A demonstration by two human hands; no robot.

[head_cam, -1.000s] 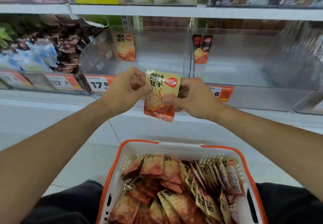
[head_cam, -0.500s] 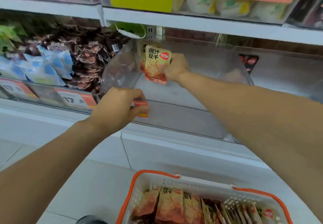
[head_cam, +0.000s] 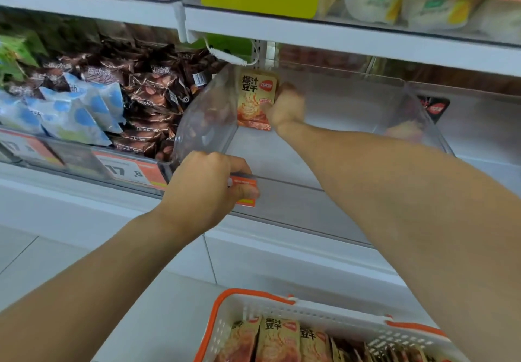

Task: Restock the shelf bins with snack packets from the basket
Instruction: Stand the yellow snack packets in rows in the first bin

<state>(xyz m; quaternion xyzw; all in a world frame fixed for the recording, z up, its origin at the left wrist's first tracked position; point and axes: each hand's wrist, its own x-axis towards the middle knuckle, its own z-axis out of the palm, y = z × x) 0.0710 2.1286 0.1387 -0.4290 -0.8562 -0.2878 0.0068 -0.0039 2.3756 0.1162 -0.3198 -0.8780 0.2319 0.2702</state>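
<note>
Head view: reaching w/ right hand point(head_cam: 286, 105) deep into clear bin point(head_cam: 352, 147), fingers curled round one orange snack packet point(head_cam: 256, 99), pinching its right edge. Packet standing upright at back-left corner of bin, bottom edge at or just above bin floor; can't tell if touching. A second ago, both hands holding that packet up in front of shelf over basket point(head_cam: 284, 304); half a sec ago, right hand carrying it into bin, packet higher and nearer the front. Now sitting lower and further back, so placing step nearly done, only letting go left, prob.

Left hand point(head_cam: 208, 189) gripping front lip of bin, thumb curled over orange price tag point(head_cam: 244, 191), steadying or tilting bin; same grip as half a sec ago, not yet there a sec ago.

Bin otherwise looking bare apart from something pinkish, blurred, at far right wall; not sure what. Basket below holding many more matching packets point(head_cam: 277, 339), so restocking barely started, lots of trips remaining.

Neighbouring bin to left packed w/ brown and blue packs point(head_cam: 84, 107); not part of this job.
</note>
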